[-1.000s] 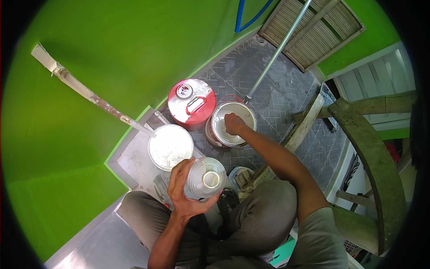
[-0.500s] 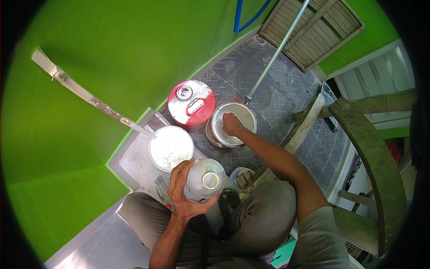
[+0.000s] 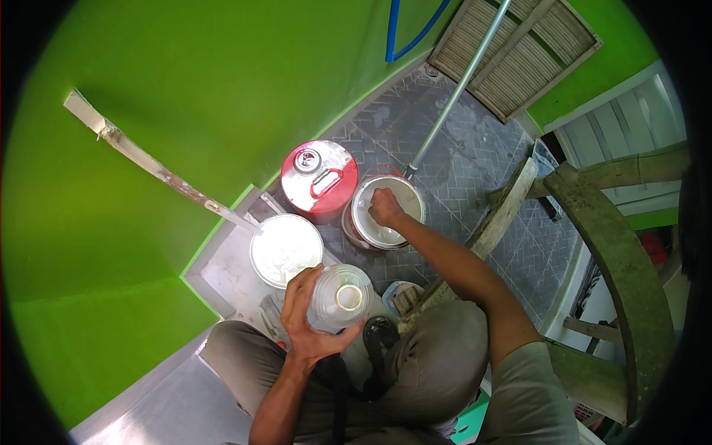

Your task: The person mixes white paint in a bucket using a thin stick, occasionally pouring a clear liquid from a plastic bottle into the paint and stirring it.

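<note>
My left hand (image 3: 308,319) is wrapped around a clear ridged plastic container (image 3: 325,298), held upright above my lap. Something pale yellowish shows at its bottom. My right hand (image 3: 385,208) is closed in a fist over the open mouth of a paint bucket (image 3: 417,206); whatever it grips is hidden from above. Pale material coats the inside of that bucket. Left of it stands a bucket of white paint (image 3: 286,251), with a long wooden stick (image 3: 159,172) leaning out of it toward the green wall.
Behind the buckets is a red-and-silver metal can (image 3: 319,178). A metal pole (image 3: 460,89) rises by the paint bucket. Beside my left knee lies a scraper-like tool (image 3: 271,315). A small tub (image 3: 404,297) sits near my shoe, and wooden beams (image 3: 593,245) stand at the right.
The whole view has shifted slightly, so the buckets sit a little lower in it. Both hands keep nearly the same places, the left still around the container.
</note>
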Available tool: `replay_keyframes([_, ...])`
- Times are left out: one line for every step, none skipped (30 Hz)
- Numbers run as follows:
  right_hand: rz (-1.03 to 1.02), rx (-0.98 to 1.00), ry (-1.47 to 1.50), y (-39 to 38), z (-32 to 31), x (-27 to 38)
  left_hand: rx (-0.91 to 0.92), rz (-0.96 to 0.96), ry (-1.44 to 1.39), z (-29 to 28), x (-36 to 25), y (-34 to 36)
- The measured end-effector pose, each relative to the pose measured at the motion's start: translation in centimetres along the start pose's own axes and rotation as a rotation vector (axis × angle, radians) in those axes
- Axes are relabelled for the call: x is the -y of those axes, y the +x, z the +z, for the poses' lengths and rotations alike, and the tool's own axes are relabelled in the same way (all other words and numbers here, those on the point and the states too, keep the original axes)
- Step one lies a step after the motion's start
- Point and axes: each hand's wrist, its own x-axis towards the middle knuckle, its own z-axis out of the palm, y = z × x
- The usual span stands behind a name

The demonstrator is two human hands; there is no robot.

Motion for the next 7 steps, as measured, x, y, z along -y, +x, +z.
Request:
replay_keyframes([-0.025,-0.067,0.034,0.0,0.1,-0.3,0.003,0.02,0.013,0.1,0.0,0.2])
replay_keyframes([-0.051,-0.135,0.068,0.0,0.2,-0.7,0.006,0.04,0.025,0.1,-0.1,0.3])
replay_keyframes([-0.052,-0.14,0.068,0.0,0.1,-1.2,0.005,0.045,0.025,0.3,-0.1,0.4])
replay_keyframes([-0.075,-0.124,0.074,-0.2,-0.1,-1.1,-0.005,0.051,0.019,0.4,0.0,0.4])
replay_keyframes([-0.098,-0.109,0.08,-0.4,-0.4,-1.0,-0.016,0.057,0.013,0.4,0.1,0.3])
replay_keyframes([-0.091,-0.071,0.06,-0.4,-0.7,-0.9,-0.016,0.067,0.014,0.5,0.3,0.2])
replay_keyframes([-0.081,-0.037,0.037,-0.5,-1.3,-0.9,-0.016,0.081,0.012,0.6,0.4,0.2])
